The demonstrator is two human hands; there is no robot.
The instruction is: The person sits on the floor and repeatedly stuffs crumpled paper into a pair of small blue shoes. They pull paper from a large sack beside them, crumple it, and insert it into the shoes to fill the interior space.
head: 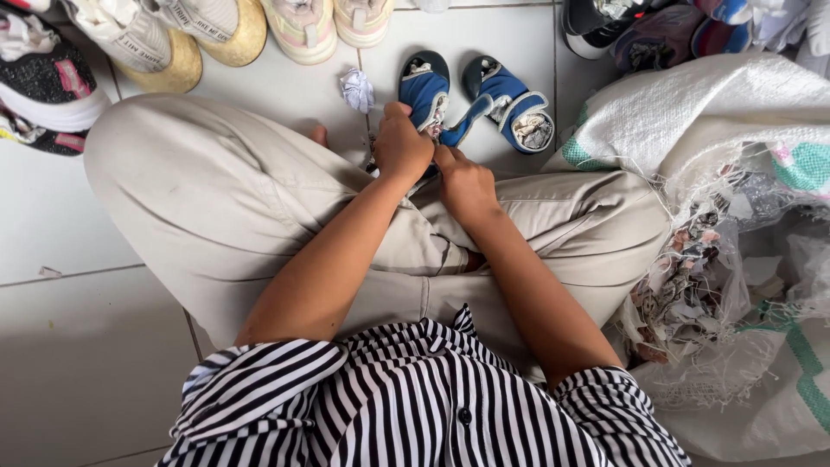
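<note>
White floor tiles (69,216) carry a seated person, cross-legged in beige trousers (216,199), working on a small blue sandal (425,91).

Both hands meet just past the knees: the left hand (400,147) is closed in a loose fist against the heel end of the sandal, its thumb on the blue fabric, while the right hand (464,180) is curled beside it near a loose blue strap (462,125); whether it grips the strap cannot be told. A second blue sandal (512,104) lies just right of the hands, a crumpled white scrap (357,89) just left of them. Beyond the hands stand pale sneakers (303,26) in a row. Well to the right of the hands slumps a torn white woven sack (692,112).
</note>
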